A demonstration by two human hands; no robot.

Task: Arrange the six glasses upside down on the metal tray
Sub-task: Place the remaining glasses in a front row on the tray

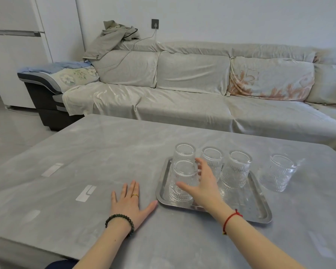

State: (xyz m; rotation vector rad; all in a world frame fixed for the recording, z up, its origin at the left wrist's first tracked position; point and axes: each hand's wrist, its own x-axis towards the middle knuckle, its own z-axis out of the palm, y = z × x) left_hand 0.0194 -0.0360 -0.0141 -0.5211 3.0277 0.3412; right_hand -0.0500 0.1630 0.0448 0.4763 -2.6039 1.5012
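Right hand (203, 184): reaches over the metal tray (258, 208), fingers spread wide around the near-left glass (182, 182); thumb in front of it, fingertips (199, 161) by its upper right side. Whether skin touches glass cannot be told.
Left hand (129, 203): flat on the grey table (85, 152), palm down, fingers splayed and holding nothing; thumb tip points at the tray's left rim, just beside it.
Near-left glass: upside down on the tray, between the right thumb and fingers.
Far-left glass (184, 154): upside down, just beyond the right fingertips, behind the near-left one.
Middle glass (211, 158): upside down on the tray, just right of the right fingertips, partly hidden by the hand.
Right tray glass (236, 169): upside down, right of the hand, near the tray's far right part.
Lone glass (279, 173): upside down on the table, off the tray, well right of the right hand.
Tray front right: bare metal beside the right wrist.
Wrists: dark bead bracelet (120, 223) on the left, red cord (231, 218) on the right.
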